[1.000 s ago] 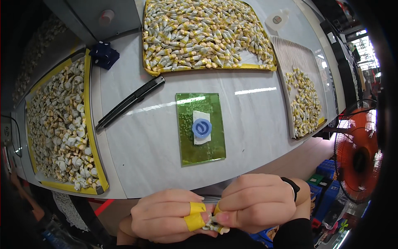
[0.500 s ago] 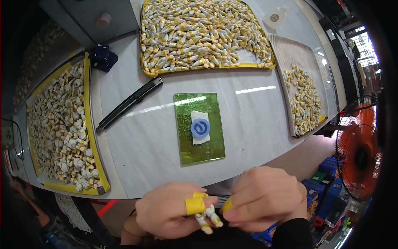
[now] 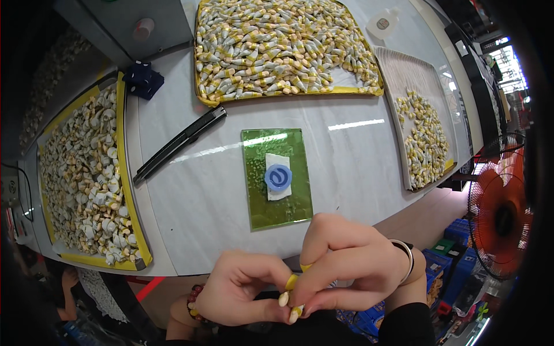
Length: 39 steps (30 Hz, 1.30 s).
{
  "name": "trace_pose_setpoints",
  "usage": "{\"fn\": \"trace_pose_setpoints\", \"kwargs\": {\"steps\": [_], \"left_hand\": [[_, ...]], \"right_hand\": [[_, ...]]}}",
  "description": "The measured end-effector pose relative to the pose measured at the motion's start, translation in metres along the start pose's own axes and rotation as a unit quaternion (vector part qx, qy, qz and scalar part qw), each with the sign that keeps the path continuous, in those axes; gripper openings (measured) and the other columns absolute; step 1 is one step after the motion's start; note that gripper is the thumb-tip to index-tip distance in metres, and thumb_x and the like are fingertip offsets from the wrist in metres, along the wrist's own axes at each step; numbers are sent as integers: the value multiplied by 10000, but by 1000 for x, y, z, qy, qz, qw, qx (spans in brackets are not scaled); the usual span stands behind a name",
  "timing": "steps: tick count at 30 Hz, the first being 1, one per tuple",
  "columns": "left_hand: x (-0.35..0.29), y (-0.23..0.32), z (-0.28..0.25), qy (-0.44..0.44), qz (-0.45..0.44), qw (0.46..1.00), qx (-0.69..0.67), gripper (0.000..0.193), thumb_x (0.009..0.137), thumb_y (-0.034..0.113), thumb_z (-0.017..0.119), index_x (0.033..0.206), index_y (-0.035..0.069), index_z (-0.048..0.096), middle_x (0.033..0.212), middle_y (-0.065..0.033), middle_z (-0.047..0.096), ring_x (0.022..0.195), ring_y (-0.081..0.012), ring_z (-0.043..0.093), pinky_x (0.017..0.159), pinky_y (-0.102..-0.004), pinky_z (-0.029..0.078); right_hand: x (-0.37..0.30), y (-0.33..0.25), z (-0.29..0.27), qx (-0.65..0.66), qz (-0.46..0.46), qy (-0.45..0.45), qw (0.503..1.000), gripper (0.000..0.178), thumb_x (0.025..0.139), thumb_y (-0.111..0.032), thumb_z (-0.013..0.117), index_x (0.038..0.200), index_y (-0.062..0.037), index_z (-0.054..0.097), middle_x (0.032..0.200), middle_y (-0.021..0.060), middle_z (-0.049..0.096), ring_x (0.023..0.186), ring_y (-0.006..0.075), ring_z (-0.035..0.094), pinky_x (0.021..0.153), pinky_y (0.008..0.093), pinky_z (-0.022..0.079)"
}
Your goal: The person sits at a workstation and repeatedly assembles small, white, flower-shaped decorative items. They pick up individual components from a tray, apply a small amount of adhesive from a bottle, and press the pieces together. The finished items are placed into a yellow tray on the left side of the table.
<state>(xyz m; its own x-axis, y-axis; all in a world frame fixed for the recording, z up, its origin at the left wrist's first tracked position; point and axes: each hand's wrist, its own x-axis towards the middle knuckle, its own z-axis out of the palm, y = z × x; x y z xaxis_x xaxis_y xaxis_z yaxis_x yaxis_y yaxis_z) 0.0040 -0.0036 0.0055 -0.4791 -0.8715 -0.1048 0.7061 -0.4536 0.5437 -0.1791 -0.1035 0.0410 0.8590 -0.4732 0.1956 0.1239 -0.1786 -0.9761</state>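
Note:
In front of my body, my left hand (image 3: 242,288) and my right hand (image 3: 352,265) meet, both closed in a pinch. Between their fingertips is a small white figure piece (image 3: 296,313) with two leg-like ends, pale at the tips and banded in gold. Most of it is hidden by my fingers. Yellow tape (image 3: 292,281) wraps a left finger, and a little yellow shows at a right finger too. Beyond my hands lies a green glass plate (image 3: 259,213). A round blue piece (image 3: 279,177) with a dark curved mark sits on a white pad (image 3: 280,196) there.
A yellow-edged tray (image 3: 340,90) at the back holds many cone-shaped white-and-gold pieces. To the left, another yellow-edged tray (image 3: 134,213) is full of white pieces; a partly filled tray (image 3: 412,72) stands right. Also about: a black utility knife (image 3: 182,143), dark cloth (image 3: 144,81), white bottle (image 3: 384,24), orange fan (image 3: 502,216).
My right hand has moved up and left to meet the left hand, its fingers now over the figure piece. The left hand has turned, and less of the piece shows.

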Motion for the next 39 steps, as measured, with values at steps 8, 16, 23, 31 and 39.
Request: {"fn": "trace_pose_setpoints", "kwargs": {"steps": [8, 16, 23, 31, 39], "left_hand": [[-1, -3, -4, -9, -21, 1000, 2, 160, 813, 18, 680, 919, -39, 574, 910, -86, 641, 882, -116, 594, 803, -244, 453], [-2, -1, -3, -1, -23, 1000, 16, 150, 828, 34, 668, 920, -40, 575, 909, -84, 641, 871, -107, 593, 790, -238, 455], [0, -2, 1, 32, 23, 998, 58, 181, 816, 6, 672, 967, -40, 585, 930, -87, 635, 902, -120, 598, 826, -262, 465], [-1, -8, -2, 37, 68, 996, 50, 249, 780, -22, 698, 1001, -49, 586, 947, -92, 636, 907, -134, 610, 846, -272, 480], [2, -8, 1, 55, 78, 992, 77, 207, 759, 8, 731, 936, -27, 629, 899, -85, 664, 848, -111, 627, 779, -238, 491]], "right_hand": [[1, -6, 2, -8, 49, -20, 999, 129, 750, -77, 729, 865, -59, 674, 790, 30, 559, 686, 178, 502, 591, 275, 388], [2, -8, 4, -10, 62, -26, 998, 102, 762, -80, 716, 847, -56, 665, 794, 41, 571, 685, 186, 507, 591, 277, 390], [-3, 0, 3, 16, 61, -9, 998, 100, 767, -87, 719, 844, -58, 663, 803, 35, 556, 691, 176, 506, 604, 268, 394], [-5, -1, 0, 41, 45, 5, 998, 140, 793, -42, 676, 925, -40, 629, 847, 64, 561, 759, 197, 502, 665, 281, 403], [-5, 0, -1, 62, 38, 2, 997, 151, 778, -39, 695, 916, -38, 633, 833, 57, 572, 742, 204, 521, 647, 285, 411]]}}
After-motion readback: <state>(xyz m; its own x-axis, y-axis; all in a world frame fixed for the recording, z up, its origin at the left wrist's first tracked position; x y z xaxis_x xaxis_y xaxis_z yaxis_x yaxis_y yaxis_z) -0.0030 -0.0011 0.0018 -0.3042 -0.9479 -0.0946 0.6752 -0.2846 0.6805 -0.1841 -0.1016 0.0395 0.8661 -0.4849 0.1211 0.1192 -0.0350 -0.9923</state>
